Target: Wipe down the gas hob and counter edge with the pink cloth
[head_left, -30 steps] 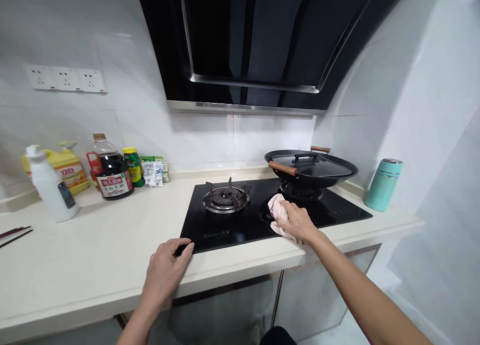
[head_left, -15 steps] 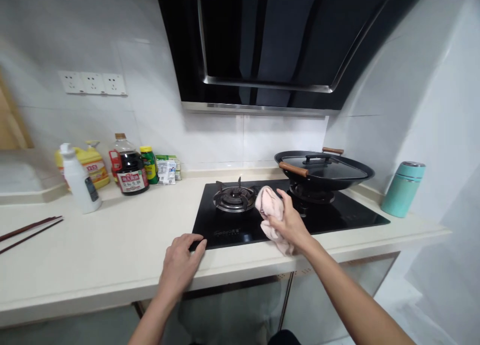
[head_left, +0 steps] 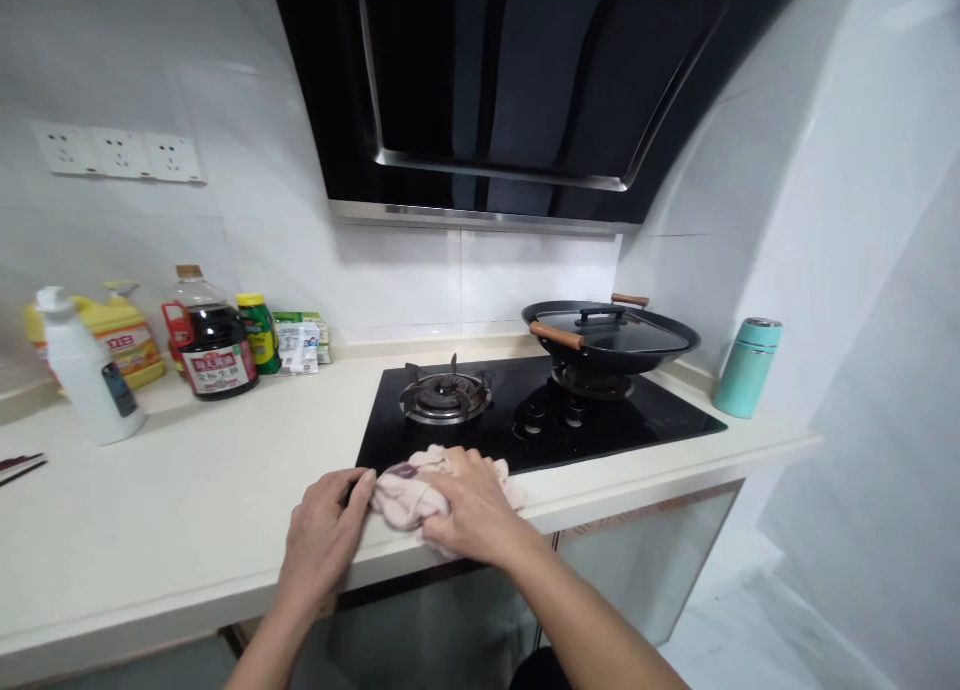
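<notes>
My right hand [head_left: 472,505] presses a crumpled pale pink cloth [head_left: 405,495] onto the front edge of the black glass gas hob [head_left: 600,435], its fingers closed over the fabric. Part of the cloth hangs past the hob onto the pale counter [head_left: 225,500]. My left hand [head_left: 322,530] rests on the counter at the hob's front left corner, thumb and fingers apart, the thumb tip close beside the cloth. Behind the cloth is the bare left burner [head_left: 446,398]. A black wok [head_left: 615,335] with a lid and wooden handles sits over the right burner.
At left stand a white bottle [head_left: 86,370], a yellow jug [head_left: 127,335], a dark sauce bottle [head_left: 214,345], a green bottle [head_left: 259,335] and small packets [head_left: 300,345]. A turquoise flask [head_left: 748,370] stands far right. The black range hood [head_left: 487,90] overhangs the hob.
My right hand has brought the cloth left and down, from between the burners to the hob's front edge beside my left hand. The view has turned slightly right.
</notes>
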A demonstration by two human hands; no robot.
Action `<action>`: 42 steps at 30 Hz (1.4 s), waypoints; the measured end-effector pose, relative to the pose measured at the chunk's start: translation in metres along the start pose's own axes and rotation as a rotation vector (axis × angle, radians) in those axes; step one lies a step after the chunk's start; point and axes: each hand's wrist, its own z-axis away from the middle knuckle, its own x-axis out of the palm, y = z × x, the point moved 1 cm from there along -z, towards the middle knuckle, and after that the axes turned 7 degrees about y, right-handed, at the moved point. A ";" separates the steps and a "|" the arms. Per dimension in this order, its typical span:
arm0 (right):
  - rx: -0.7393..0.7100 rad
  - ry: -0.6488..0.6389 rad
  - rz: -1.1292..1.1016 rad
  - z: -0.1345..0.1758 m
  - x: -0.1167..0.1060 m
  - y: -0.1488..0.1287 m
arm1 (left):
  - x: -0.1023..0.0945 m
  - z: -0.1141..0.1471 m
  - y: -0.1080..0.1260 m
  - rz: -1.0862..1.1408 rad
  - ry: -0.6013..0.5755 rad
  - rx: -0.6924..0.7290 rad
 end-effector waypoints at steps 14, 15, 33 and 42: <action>0.653 0.066 0.434 0.042 -0.095 0.149 | -0.003 -0.003 0.001 -0.094 -0.023 0.008; 0.705 0.074 0.462 0.055 -0.107 0.160 | -0.003 -0.003 0.002 -0.097 -0.026 0.008; 0.690 0.159 0.662 0.040 -0.147 0.222 | 0.007 -0.004 -0.004 -0.163 -0.081 0.112; 0.690 -0.030 0.455 0.001 -0.114 0.256 | 0.006 -0.008 -0.006 -0.152 -0.062 0.098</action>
